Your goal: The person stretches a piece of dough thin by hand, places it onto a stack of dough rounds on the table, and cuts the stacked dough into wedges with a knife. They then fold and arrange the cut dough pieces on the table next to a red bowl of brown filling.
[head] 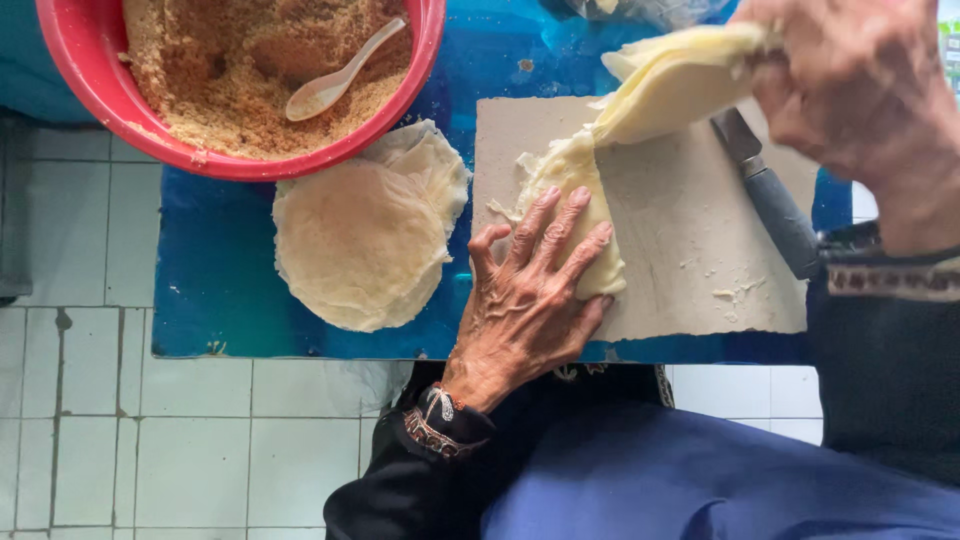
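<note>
My left hand (527, 296) lies flat, fingers spread, pressing down the lower end of a pale dough strip (575, 180) on a grey board (690, 250). My right hand (850, 80), at the upper right, grips the other end of the dough (680, 70) and holds it lifted and stretched above the board. A stack of thin round dough sheets (362, 235) lies left of the board on the blue table (215, 270).
A red bowl (85, 75) of brown crumbly filling with a white spoon (340, 75) sits at the top left. A grey-handled knife (770, 195) rests on the board's right side. White tiled floor (150, 440) lies below; my blue-clothed lap is at the bottom right.
</note>
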Tool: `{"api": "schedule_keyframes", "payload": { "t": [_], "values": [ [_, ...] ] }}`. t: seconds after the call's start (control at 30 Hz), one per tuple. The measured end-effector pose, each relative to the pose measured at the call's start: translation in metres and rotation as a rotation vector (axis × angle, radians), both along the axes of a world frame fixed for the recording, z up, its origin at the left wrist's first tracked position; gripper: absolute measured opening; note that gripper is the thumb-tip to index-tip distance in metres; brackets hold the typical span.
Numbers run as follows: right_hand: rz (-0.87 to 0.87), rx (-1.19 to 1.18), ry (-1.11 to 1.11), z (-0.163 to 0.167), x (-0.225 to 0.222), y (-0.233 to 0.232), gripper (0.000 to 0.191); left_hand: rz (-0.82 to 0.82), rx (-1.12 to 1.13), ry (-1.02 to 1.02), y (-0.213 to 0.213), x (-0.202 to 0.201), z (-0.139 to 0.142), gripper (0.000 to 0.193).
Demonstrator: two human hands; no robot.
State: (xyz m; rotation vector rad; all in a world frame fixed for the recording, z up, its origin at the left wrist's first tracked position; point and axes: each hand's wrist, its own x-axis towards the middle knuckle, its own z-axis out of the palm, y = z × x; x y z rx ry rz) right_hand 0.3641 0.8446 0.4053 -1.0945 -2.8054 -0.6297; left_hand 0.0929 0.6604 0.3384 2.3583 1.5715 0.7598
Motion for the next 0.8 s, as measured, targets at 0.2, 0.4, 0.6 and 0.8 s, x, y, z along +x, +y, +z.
{"api": "schedule_keyframes", "payload": {
  "t": [0.2,0.4,0.6,0.8],
  "values": [
    [0.106,0.119,0.018,-0.031,-0.003,-0.093,0.033,0.002,-0.015,-0.034,-0.002,0.002,-0.001,0.067],
    [0.124,0.135,0.066,-0.043,-0.003,-0.120,0.032,0.008,-0.011,-0.026,-0.002,0.004,0.001,0.067],
    [0.120,-0.013,0.158,-0.051,0.014,-0.135,0.037,0.004,-0.015,-0.031,-0.001,0.005,0.000,0.068],
    [0.103,-0.100,0.228,-0.047,0.008,-0.148,0.040,0.001,-0.017,-0.036,-0.002,0.006,-0.001,0.070]
  ]
}}
